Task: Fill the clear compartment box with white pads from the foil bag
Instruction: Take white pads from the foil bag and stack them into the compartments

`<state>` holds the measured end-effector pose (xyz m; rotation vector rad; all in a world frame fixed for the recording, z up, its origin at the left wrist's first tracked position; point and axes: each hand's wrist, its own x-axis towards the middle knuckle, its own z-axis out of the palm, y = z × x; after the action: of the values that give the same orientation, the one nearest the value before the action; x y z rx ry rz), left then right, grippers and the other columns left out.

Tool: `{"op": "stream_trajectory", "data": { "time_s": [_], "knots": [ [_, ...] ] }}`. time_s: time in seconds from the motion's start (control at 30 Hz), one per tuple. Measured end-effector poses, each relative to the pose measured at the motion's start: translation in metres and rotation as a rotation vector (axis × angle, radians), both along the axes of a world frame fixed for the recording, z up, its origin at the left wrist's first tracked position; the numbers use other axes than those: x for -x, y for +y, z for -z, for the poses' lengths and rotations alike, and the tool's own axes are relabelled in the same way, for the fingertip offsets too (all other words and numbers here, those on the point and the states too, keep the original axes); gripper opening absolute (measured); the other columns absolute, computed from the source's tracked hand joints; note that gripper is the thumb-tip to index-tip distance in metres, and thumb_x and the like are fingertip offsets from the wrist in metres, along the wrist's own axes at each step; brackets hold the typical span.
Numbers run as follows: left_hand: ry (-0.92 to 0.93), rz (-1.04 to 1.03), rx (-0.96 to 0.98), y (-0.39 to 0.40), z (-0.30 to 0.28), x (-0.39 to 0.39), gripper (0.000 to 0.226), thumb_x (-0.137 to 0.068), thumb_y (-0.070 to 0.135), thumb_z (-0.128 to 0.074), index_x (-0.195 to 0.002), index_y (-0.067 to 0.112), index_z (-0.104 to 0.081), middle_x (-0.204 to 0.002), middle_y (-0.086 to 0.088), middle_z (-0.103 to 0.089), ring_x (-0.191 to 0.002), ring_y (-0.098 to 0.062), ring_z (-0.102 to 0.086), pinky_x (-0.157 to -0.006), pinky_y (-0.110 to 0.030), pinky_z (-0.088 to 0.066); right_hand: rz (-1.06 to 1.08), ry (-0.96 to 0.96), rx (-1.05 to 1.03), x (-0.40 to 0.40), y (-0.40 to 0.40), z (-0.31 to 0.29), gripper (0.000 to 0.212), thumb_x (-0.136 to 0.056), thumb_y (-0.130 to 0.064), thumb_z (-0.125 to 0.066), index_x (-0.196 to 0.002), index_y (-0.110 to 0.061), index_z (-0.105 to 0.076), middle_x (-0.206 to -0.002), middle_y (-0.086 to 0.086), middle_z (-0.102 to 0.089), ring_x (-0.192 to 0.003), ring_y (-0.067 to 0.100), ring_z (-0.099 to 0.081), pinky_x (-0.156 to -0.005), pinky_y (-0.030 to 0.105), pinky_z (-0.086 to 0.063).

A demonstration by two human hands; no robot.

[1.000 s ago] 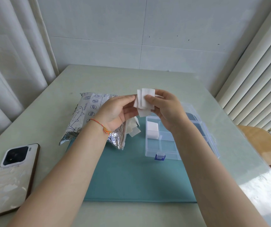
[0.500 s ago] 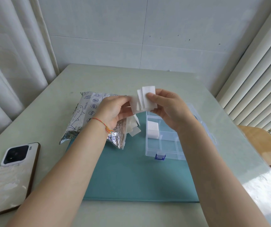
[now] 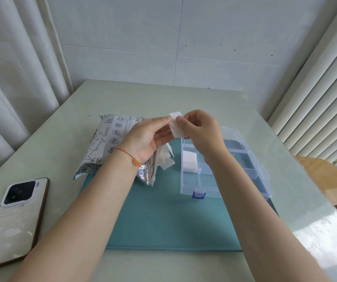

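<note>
While you hold a small stack of white pads (image 3: 176, 127) up above the far left corner of the clear compartment box (image 3: 224, 176), both your hands meet on it. Your left hand (image 3: 147, 137) pinches the stack's left edge between thumb and fingers, a closed grip on the pads, with an orange thread bracelet (image 3: 132, 158) at the wrist. Your right hand (image 3: 200, 131) curls round the stack's right side, thumb pressed on its front face, also gripping it.

Your box lies open on the teal mat (image 3: 163, 216), its lid folded back behind it and its blue latch (image 3: 198, 194) on the near wall. One compartment, on the left side of the box, already holds a block of white pads (image 3: 189, 163); how full the compartments hidden under your right forearm are, you cannot tell.

Left of the box, the foil bag (image 3: 110, 143) lies partly on the mat and partly on the table (image 3: 163, 96), its mouth facing the box with loose pads (image 3: 166, 161) spilling out. Further left of the box, near the table's edge, a phone (image 3: 15, 220) lies face down.
</note>
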<state>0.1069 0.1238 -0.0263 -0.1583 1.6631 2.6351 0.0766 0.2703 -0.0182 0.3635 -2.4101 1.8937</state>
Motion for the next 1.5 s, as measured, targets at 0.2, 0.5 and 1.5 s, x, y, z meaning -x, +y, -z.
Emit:
{"op": "stream_trajectory", "data": {
  "time_s": [0.2,0.5,1.5],
  "knots": [
    [-0.006,-0.005,-0.039,0.001,-0.002,0.000,0.013,-0.095,0.013,-0.058,-0.088,0.007,-0.067,-0.072,-0.004,-0.071,-0.063,-0.012,-0.067,-0.066,-0.022,-0.058,-0.126,-0.010,-0.155,-0.007,-0.003,0.000,0.035,-0.076,-0.039,-0.080,-0.097,-0.023,-0.056,-0.104,0.002,-0.063,-0.086,0.022,-0.068,-0.068,0.032,-0.054],
    [0.035,0.083,-0.043,0.000,0.001,-0.002,0.013,-0.093,0.021,-0.060,-0.086,0.012,-0.066,-0.090,-0.003,-0.067,-0.086,-0.013,-0.066,-0.070,-0.021,-0.056,-0.228,-0.157,0.107,-0.006,0.003,-0.008,0.027,-0.088,-0.020,-0.070,-0.099,-0.004,-0.052,-0.084,0.013,-0.066,-0.070,0.022,-0.065,-0.069,0.033,-0.056],
    [0.042,-0.077,0.152,0.007,0.002,0.000,0.022,-0.085,0.027,-0.071,-0.072,0.015,-0.058,-0.064,0.003,-0.060,-0.067,-0.014,-0.058,-0.076,-0.036,-0.050,-0.351,-0.299,0.112,-0.010,0.002,-0.007,0.025,-0.087,-0.012,-0.070,-0.081,-0.010,-0.046,-0.087,0.020,-0.064,-0.069,0.021,-0.064,-0.064,0.028,-0.052]
  ]
}}
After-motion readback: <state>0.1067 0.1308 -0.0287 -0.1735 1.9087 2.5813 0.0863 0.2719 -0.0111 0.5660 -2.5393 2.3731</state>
